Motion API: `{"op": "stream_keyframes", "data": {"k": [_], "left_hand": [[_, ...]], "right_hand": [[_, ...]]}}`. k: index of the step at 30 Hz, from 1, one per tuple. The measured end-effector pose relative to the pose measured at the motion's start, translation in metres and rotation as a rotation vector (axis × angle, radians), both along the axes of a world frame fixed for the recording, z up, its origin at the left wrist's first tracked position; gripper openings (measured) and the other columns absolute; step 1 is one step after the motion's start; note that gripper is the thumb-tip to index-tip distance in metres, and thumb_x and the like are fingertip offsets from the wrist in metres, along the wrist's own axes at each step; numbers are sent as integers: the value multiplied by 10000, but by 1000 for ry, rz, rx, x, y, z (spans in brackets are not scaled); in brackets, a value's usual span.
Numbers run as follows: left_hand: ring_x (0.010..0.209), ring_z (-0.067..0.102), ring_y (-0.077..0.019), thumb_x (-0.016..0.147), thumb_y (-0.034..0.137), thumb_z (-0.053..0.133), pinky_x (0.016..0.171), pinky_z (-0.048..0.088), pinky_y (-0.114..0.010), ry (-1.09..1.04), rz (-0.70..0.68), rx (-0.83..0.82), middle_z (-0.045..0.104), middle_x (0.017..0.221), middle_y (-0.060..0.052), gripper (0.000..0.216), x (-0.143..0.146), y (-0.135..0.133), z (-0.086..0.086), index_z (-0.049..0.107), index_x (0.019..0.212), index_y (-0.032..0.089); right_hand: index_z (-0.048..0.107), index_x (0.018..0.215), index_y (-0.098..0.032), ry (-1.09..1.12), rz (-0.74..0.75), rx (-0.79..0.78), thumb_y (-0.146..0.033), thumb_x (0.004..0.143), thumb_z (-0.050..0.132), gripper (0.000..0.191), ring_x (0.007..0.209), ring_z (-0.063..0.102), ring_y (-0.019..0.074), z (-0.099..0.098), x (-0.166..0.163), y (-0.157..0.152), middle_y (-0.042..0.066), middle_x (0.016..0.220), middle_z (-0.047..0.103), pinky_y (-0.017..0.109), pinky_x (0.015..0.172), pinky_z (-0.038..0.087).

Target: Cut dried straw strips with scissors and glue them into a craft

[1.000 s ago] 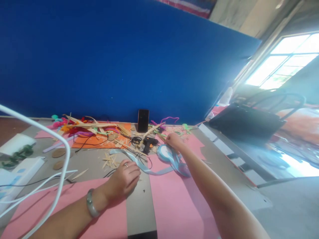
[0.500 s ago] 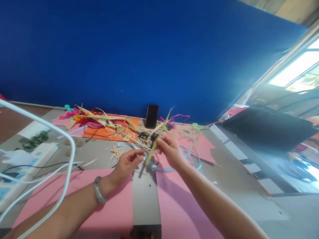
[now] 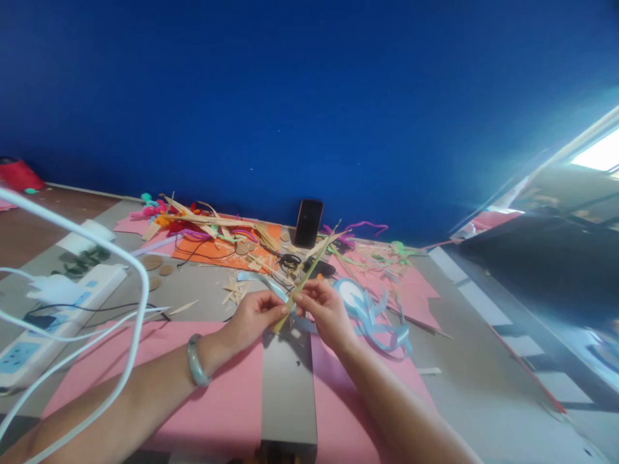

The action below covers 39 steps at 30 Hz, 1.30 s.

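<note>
A long, thin yellow-green strip [image 3: 314,263], like a leaf or husk, slants up and away between my hands. My left hand [image 3: 254,316], with a bangle at the wrist, pinches it near its lower end. Just above, my right hand [image 3: 325,309] also pinches the strip with thumb and fingers, close to the left fingertips. Beside my right hand lies a roll of light blue ribbon [image 3: 352,295], its loose loops spreading to the right. Pale pieces of husk [image 3: 234,291] lie beyond my left hand.
A dark phone [image 3: 308,223] leans against the blue partition [image 3: 309,116]. Scissors [image 3: 290,261] lie before it. Orange paper [image 3: 217,256] bears husk strips and pipe cleaners. Pink sheets [image 3: 203,412] cover the near table. A white power strip [image 3: 97,290] with cables stands left.
My left hand has come up to the strip and now pinches its lower end; before, it was apart from it. My right hand has moved slightly lower. The view has shifted left.
</note>
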State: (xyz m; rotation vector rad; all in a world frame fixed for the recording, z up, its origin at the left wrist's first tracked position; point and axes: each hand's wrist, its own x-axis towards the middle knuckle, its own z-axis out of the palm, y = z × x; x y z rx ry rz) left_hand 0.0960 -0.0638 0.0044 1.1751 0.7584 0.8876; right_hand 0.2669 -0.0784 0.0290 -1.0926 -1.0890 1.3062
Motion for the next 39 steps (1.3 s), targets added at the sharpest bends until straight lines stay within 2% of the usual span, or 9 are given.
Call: {"op": "stream_keyframes", "data": {"k": [7, 15, 20, 23, 26, 29, 34, 39], "left_hand": [[561, 445, -79, 749, 422, 732, 535, 349, -217, 64, 6, 59, 528, 635, 29, 320, -1, -1, 4, 575, 737, 143], [557, 470, -85, 768, 431, 722, 527, 358, -216, 27, -51, -4, 532, 616, 30, 337, -1, -3, 7, 522, 728, 163], [514, 452, -71, 688, 374, 800, 511, 352, -209, -17, -32, -90, 526, 582, 50, 350, -3, 0, 9, 524, 711, 160], [536, 472, -68, 622, 330, 845, 531, 367, -204, -30, -2, -146, 540, 627, 59, 366, -4, 3, 9, 587, 817, 159], [594, 504, -81, 631, 329, 838, 565, 381, -209, -16, -23, -148, 572, 683, 40, 377, -4, 3, 6, 637, 896, 152], [600, 506, -89, 681, 362, 799, 577, 379, -219, 13, -57, -142, 589, 680, 22, 298, -5, 2, 5, 631, 790, 140], [577, 490, -92, 686, 368, 789, 562, 367, -223, 29, -2, -159, 564, 643, 27, 305, -6, 4, 9, 578, 704, 149], [562, 491, -89, 683, 382, 796, 546, 363, -219, 26, -2, -141, 566, 632, 26, 323, -7, 7, 8, 574, 693, 148]], "right_hand": [[615, 773, -165, -52, -65, -65, -354, 605, 853, 347, 399, 465, 57, 7, 2, -4, -41, 566, 609, 192, 389, 350], [611, 763, -162, -55, -38, -72, -368, 619, 840, 340, 379, 392, 36, 4, 5, -4, -51, 550, 574, 182, 362, 274], [584, 763, -168, -11, 19, -68, -364, 658, 815, 321, 403, 410, 45, 1, 5, -5, -81, 510, 493, 182, 392, 284], [571, 808, -173, 8, 42, -71, -366, 674, 809, 335, 386, 368, 36, -2, 6, -3, -90, 513, 476, 177, 377, 236], [564, 843, -175, 51, 85, -93, -359, 680, 811, 348, 389, 284, 18, -4, 7, -1, -97, 530, 455, 170, 375, 167], [577, 834, -171, 42, 116, -102, -376, 701, 796, 328, 399, 274, 21, -4, 8, -1, -92, 537, 443, 177, 382, 158], [609, 850, -165, 0, 139, -25, -429, 789, 716, 292, 408, 412, 53, -4, 14, -2, -64, 532, 508, 194, 405, 273], [579, 833, -168, 14, 96, -46, -388, 772, 743, 281, 358, 317, 21, -3, 16, 2, -81, 512, 500, 172, 356, 179]]}}
